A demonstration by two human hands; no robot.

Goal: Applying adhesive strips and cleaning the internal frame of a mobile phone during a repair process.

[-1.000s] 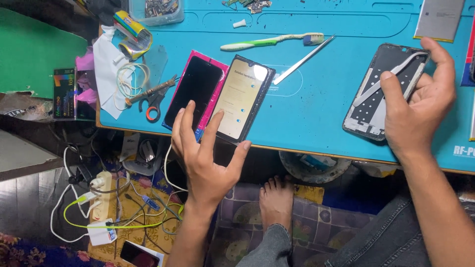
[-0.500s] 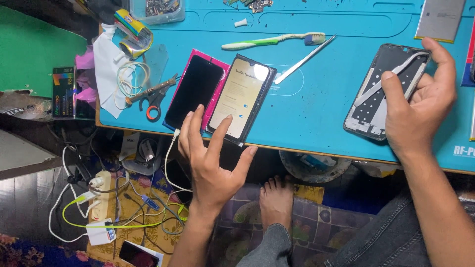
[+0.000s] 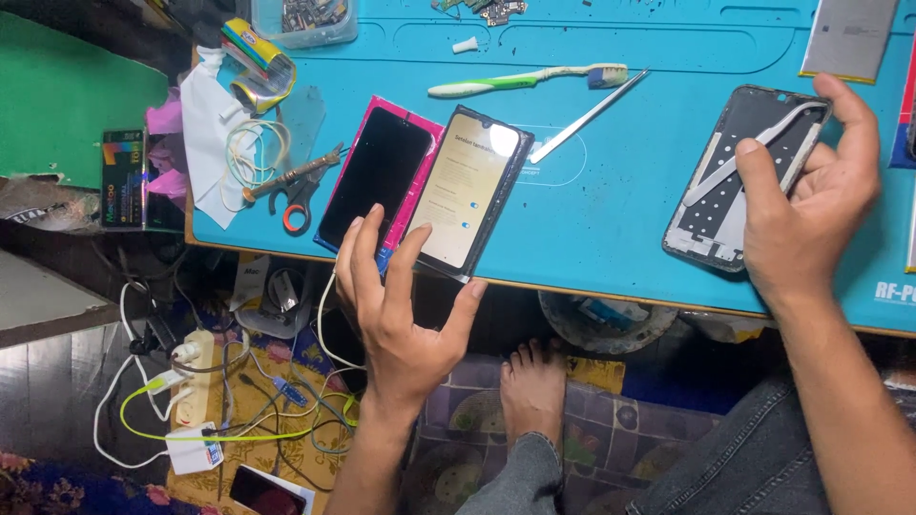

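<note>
We see a blue work mat under everything. Our left hand is spread loose, gripping nothing, its fingertips touching the near end of a lit phone; a dark phone lies just left of those fingers. Our right hand grasps a phone frame, thumb pressing tweezers against it.

Lit pale phone screen beside dark screen.
</note>
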